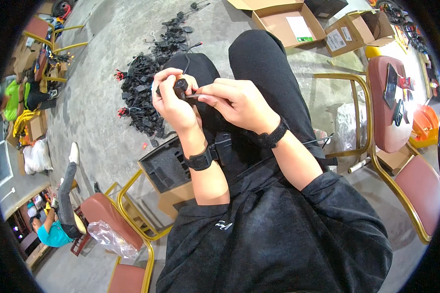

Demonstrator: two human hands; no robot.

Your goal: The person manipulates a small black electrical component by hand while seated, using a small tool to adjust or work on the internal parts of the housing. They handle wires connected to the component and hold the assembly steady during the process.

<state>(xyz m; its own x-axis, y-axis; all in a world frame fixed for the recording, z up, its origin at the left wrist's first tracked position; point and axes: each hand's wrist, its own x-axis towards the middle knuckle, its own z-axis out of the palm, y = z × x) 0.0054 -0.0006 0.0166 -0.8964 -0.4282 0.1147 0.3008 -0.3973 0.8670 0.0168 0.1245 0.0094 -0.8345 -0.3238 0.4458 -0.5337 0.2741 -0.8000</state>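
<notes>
Over my knees, my left hand (175,108) is closed around a small black block-shaped part (181,84). A short black cable (187,61) with a reddish tip rises just beyond those fingers; whether it joins the block I cannot tell. My right hand (242,105) pinches a thin metal tool (192,96) between thumb and forefinger. The tool's tip reaches the side of the block, close to the left fingers, which partly cover it. Black straps circle both wrists. On the floor beyond my left knee lies a heap of black cables (139,95) with small boxes, some red-tipped.
An open case with dark foam (168,163) sits by my left forearm. Brown chairs (107,217) stand on both sides; the right seat (384,122) carries dark handheld items. Open cardboard boxes (278,24) lie ahead. Two other people are farther off at the left.
</notes>
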